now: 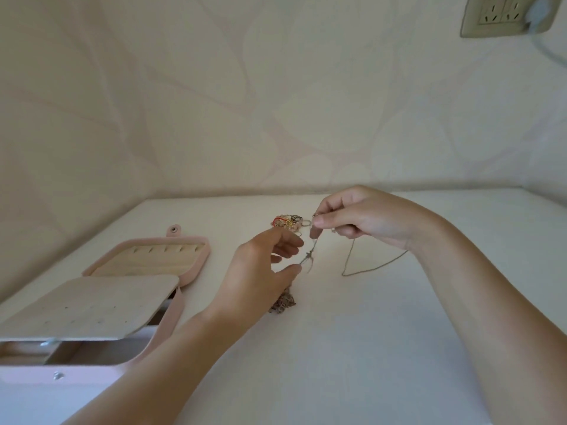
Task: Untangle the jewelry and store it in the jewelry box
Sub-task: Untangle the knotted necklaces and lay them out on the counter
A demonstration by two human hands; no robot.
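Note:
A thin silver chain necklace (371, 268) runs between both hands above the white table (368, 348). My right hand (362, 219) pinches its upper part between thumb and forefinger, and a loop of chain hangs down to the table below that hand. My left hand (264, 271) pinches the lower end near a small knot. Behind the hands lies a tangled heap of jewelry (288, 223) with gold rings and a red strand. A second small dark clump (282, 303) lies partly hidden under my left hand. The pink jewelry box (193, 265) stands open at the left.
The box's cream inner flap (92, 305) lies folded over its lower compartments, and its lid with ring slots lies flat behind. Walls close the table at the back and left. A wall socket (503, 16) with a plugged white cable sits at the top right.

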